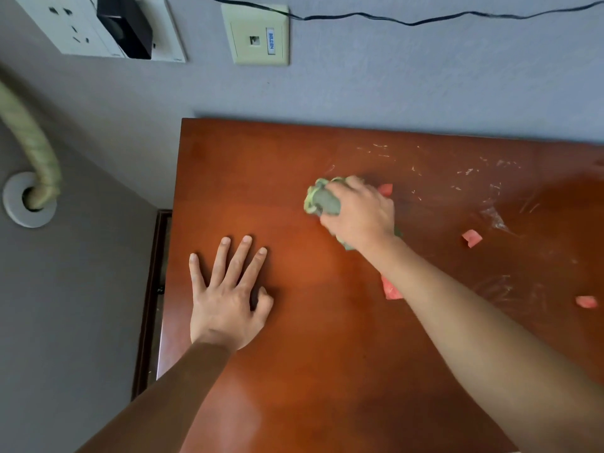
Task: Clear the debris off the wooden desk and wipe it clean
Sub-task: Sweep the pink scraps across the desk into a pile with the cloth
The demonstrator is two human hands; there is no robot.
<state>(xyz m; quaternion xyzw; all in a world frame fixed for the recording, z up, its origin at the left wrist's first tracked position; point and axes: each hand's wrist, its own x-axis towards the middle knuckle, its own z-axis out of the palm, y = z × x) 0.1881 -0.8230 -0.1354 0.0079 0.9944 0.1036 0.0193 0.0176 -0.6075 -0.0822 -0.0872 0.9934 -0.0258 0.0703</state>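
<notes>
On the wooden surface (327,354), the right hand (359,214) bunches a green cloth (322,199) in curled fingers (340,191) (pink scraps (471,238) nearby), while the left hand (225,295) rests flat, spread.

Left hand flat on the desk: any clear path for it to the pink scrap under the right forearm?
Probably not. The left hand lies flat on the brown wooden desk, and the right forearm crosses over the pink scrap, partly covering it. The right hand, gripping the crumpled green cloth, would have to move off first.
</notes>
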